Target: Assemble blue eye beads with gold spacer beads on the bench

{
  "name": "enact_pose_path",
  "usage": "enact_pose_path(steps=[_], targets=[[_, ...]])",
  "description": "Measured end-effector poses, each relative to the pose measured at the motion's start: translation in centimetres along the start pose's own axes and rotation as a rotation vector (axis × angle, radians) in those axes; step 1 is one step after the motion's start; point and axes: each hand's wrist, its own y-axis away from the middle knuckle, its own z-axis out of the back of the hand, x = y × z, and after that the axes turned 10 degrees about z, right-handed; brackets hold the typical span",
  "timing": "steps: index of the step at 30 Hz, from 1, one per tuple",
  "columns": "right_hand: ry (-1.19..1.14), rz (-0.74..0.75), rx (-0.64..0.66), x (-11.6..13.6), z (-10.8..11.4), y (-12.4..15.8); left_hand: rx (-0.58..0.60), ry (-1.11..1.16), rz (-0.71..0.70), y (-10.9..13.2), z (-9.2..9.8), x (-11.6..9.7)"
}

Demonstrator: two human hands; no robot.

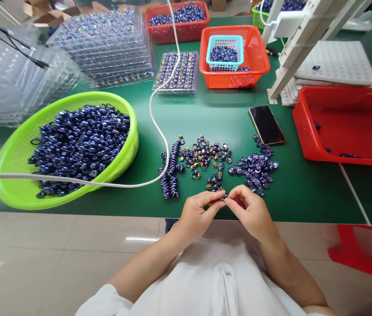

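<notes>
Near the front edge of the green table, my left hand (202,210) and my right hand (250,210) meet, thumbs and forefingers pinched at one small dark shiny part (223,198). Fingertips hide most of it, so its exact kind is unclear. Just beyond my hands is a small cluster of dark and gold ring-like pieces (215,179), with a larger loose pile of them (204,151) behind. Flat dark glossy caps (255,169) are heaped beyond my right hand. To the left, dark rings (173,164) lie in tight stacked rows.
A green basket (1,164) full of dark rings stands left, with a white cable (123,185) across it. Clear trays (116,57) are stacked behind. Red baskets (205,79) stand at the back, a red bin (307,131) at right. A phone (266,124) lies near the caps.
</notes>
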Motion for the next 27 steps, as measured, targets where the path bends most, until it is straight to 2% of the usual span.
enact_pose_path(steps=[8, 16, 20, 24, 27], targets=[[-0.126, 0.019, 0.006, -0.3, -0.3, 0.0, -0.052, 0.053, 0.113, 0.2, 0.0, -0.9], [-0.108, 0.08, 0.023, -0.6, 0.0, 0.5, 0.056, 0.27, 0.262, 0.1, 0.2, -1.6], [0.012, 0.301, -0.011, -1.0, 0.6, 1.0, 0.063, 0.366, 0.319, -0.1, 0.4, -1.8], [0.18, 0.622, 0.073, -1.2, 1.2, 1.2, 0.072, 0.419, 0.373, -0.5, 0.5, -1.5], [0.401, 0.771, 0.088, -1.1, 1.3, 1.0, 0.113, 0.468, 0.427, -0.7, 0.3, -1.2]])
